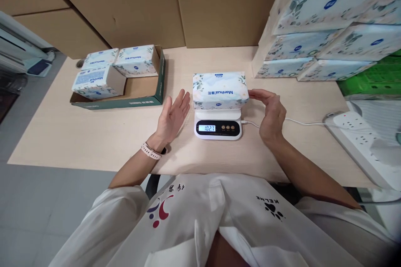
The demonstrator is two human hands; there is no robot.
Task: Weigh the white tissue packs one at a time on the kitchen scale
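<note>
A floral pack of tissues [220,91] rests on a white digital scale [218,135], whose lit display reads about 102.7. My left hand [173,117] is held just left of the pack, palm toward it, fingers stretched out and apart from it. On the other side, my right hand [272,112] has its fingertips at the pack's right edge; whether they touch it I cannot tell. Its fingers are extended, and it grips nothing. The pack's weight sits on the scale, with neither hand lifting it.
Left on the table [131,133], a green-edged cardboard tray [130,102] holds three tissue packs. Several more packs [313,4] are stacked at the back right, near a green crate [369,77]. A white cable [303,123] runs from the scale toward a power strip [360,129]. Cardboard boxes [125,8] stand behind.
</note>
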